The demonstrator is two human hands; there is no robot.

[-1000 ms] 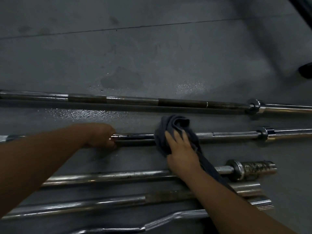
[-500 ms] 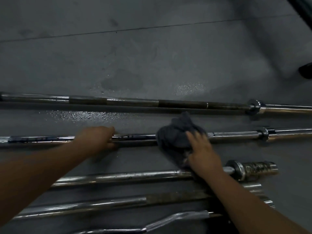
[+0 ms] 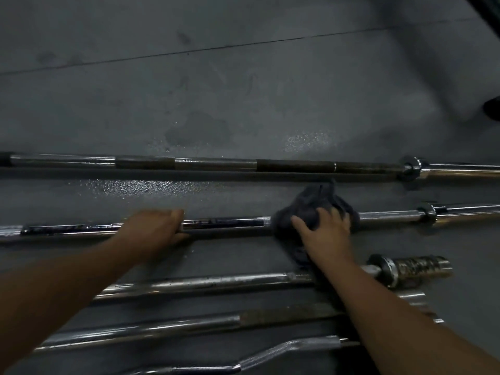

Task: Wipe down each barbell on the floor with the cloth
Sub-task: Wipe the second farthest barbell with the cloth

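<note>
Grey gym floor. L hand clenched round second barbell, mid-shaft. R hand, fingers spread flat, presses dark cloth onto same bar, further right.

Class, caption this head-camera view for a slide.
Right hand presses a dark cloth on the second barbell; left hand grips its shaft.
</note>
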